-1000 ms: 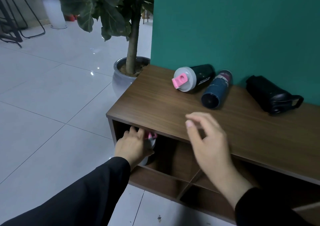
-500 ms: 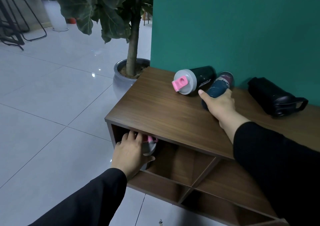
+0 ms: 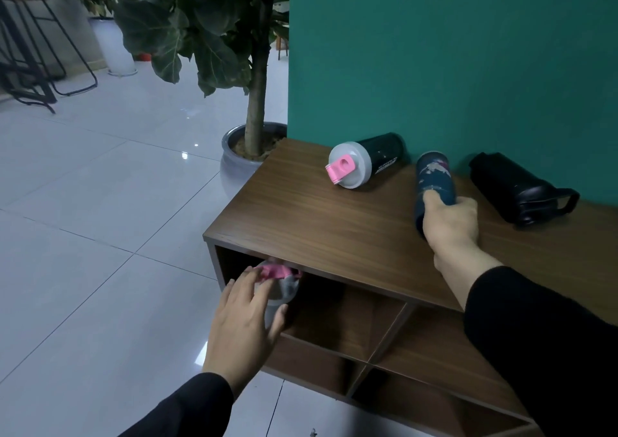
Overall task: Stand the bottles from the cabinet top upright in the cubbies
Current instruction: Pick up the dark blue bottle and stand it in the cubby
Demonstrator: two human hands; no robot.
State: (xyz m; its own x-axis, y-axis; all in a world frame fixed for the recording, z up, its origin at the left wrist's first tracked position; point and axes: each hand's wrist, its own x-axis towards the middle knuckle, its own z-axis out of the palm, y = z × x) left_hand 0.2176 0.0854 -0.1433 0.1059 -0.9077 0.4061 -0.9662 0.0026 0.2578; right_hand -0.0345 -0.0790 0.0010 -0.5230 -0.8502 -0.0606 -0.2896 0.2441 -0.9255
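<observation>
A: On cabinet top (image 3: 301, 216), against teal wall (image 3: 434, 52): three bottles. Shaker (image 3: 366, 159), pink-capped, lying on side, left. Blue bottle (image 3: 433, 182), middle, base end gripped. Black jug (image 3: 515, 189), lying on side, right, well apart from shaker.

B: Hands?

A: Right hand (image 3: 449, 219): closed round blue bottle, thumb along barrel. Lifted or resting on wood, cannot tell. Left hand (image 3: 245, 313): fingers spread, loosely cupped on pale pink-lidded bottle (image 3: 279, 284), standing in upper-left cubby (image 3: 321, 306). Firm grip or just steadying, cannot tell.

B: Risks?

A: Probably: grip low on blue bottle, so top-heavy swing and slip. Cubby mouth low; lid likely to catch top edge on entry. Cubby bottle near front edge; careless withdrawal of left hand could tip it out. Shaker round, free to roll if nudged.

B: Surface, room?

A: Dark wood veneer, smooth. Neighbouring cubbies open. Glossy pale floor tiles (image 3: 100, 219). Potted plant (image 3: 254, 68) just beside cabinet's left end. Black metal frame (image 3: 36, 68) far left.
</observation>
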